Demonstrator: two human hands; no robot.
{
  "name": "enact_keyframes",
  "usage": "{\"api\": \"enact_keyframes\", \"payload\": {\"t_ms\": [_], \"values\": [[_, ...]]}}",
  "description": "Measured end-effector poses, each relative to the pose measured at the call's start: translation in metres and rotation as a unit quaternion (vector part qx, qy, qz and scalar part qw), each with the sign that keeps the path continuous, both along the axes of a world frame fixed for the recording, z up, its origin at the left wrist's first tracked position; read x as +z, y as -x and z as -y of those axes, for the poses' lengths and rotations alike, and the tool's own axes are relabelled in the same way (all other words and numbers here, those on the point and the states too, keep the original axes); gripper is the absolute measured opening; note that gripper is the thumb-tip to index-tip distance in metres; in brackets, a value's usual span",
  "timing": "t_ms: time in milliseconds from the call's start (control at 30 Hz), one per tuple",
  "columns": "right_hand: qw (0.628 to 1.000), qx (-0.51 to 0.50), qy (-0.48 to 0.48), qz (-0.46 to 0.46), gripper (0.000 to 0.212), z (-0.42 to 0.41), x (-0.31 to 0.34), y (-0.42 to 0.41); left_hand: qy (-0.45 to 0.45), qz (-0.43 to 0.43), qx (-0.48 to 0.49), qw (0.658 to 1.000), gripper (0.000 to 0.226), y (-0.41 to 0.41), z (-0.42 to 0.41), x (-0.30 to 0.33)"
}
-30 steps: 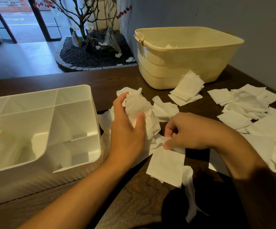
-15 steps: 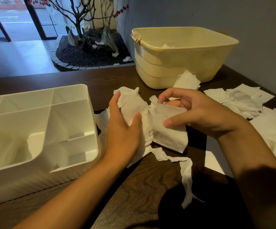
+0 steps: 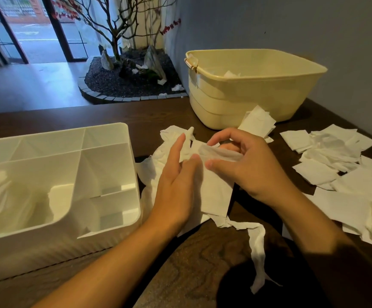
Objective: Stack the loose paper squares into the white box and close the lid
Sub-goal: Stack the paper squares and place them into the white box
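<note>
Right hand [image 3: 245, 165] had lifted a square [image 3: 216, 183] off the surface, fingers pinching its top edge beside the pile [image 3: 171, 141]. Left hand [image 3: 176, 176] lay flat, fingers straight. Box [image 3: 114, 138] sat left, open; stacking barely begun.

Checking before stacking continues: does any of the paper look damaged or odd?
Yes. A long twisted strip of paper trails off the pile toward the table's near edge, torn or crumpled, not square. The squares under both hands look wrinkled.
</note>
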State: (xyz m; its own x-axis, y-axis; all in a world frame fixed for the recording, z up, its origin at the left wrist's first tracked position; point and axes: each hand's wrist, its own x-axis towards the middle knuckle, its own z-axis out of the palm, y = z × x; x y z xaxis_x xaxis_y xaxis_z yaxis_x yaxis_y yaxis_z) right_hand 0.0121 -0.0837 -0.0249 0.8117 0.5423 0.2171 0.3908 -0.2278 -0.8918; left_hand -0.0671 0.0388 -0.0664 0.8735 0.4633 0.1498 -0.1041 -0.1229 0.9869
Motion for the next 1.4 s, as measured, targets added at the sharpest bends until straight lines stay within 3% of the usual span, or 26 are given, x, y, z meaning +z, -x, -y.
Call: {"api": "enact_keyframes", "payload": {"t_ms": [167,267,367,467,533,633,767,1000,1133,1233,1333,1400], "values": [[0.998,-0.035,-0.019,0.048,0.026,-0.004,-0.006,0.001,-0.051,-0.003,-0.031,0.998,0.074,0.002,0.001,-0.004],[0.996,-0.052,0.035,0.060,0.027,-0.003,-0.011,-0.009,-0.038,0.012,-0.023,0.999,0.072,0.001,0.000,-0.006],[0.996,-0.007,0.086,0.005,0.029,-0.005,-0.014,-0.012,-0.024,0.011,-0.025,0.999,0.073,0.001,-0.002,-0.008],[0.997,0.036,0.059,0.027,0.031,-0.007,-0.016,-0.004,-0.041,0.007,-0.022,0.999,0.073,0.001,0.000,-0.007],[0.998,-0.003,0.041,0.040,0.033,-0.006,-0.011,-0.005,-0.040,0.018,0.006,0.999,0.071,0.000,0.000,-0.008],[0.980,-0.065,0.158,0.100,0.048,0.002,-0.011,-0.021,-0.040,0.031,0.079,0.996,0.072,0.000,-0.002,-0.010],[0.929,0.007,0.347,0.128,0.064,-0.003,-0.026,-0.022,-0.066,0.040,0.099,0.992,0.075,0.000,-0.002,-0.008],[0.925,-0.045,0.320,0.199,0.038,-0.006,-0.032,-0.029,-0.121,0.063,0.123,0.983,0.073,-0.002,-0.005,-0.011],[0.975,-0.089,0.184,0.092,0.025,0.004,-0.024,-0.031,-0.111,0.053,0.131,0.984,0.060,-0.004,-0.007,-0.016],[0.993,-0.095,0.014,-0.064,0.015,0.005,-0.010,-0.029,-0.118,0.031,0.151,0.981,0.047,-0.004,-0.006,-0.016],[0.949,-0.068,-0.125,-0.280,0.016,0.002,-0.003,-0.025,-0.128,0.007,0.162,0.978,0.041,-0.004,-0.007,-0.015],[0.924,-0.022,-0.158,-0.349,0.017,0.001,-0.002,-0.023,-0.119,0.001,0.157,0.980,0.040,-0.004,-0.007,-0.015]]}}
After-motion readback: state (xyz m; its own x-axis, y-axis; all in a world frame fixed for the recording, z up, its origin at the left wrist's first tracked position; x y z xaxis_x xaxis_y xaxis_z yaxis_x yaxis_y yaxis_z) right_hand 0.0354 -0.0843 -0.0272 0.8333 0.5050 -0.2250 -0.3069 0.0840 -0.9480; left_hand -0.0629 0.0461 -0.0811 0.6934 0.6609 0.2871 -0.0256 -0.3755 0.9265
